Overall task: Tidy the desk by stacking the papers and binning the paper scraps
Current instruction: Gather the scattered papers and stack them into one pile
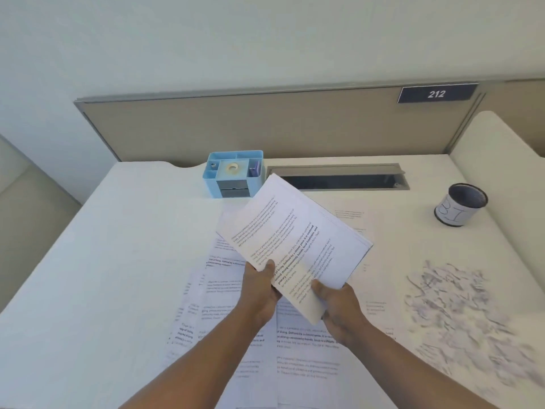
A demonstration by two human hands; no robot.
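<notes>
Both hands (261,286) (339,308) gripping flat printed paper stack (295,240), shredded scraps (454,305) nearby

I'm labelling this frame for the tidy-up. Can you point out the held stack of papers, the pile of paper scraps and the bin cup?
stack of papers (295,240): head view, middle of the top sheet.
paper scraps (451,308): head view, centre of the shredded pile.
bin cup (457,212): head view, its white labelled side.

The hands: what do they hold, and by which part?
Both the left hand and right hand grip a stack of papers by its near short edge.
</notes>
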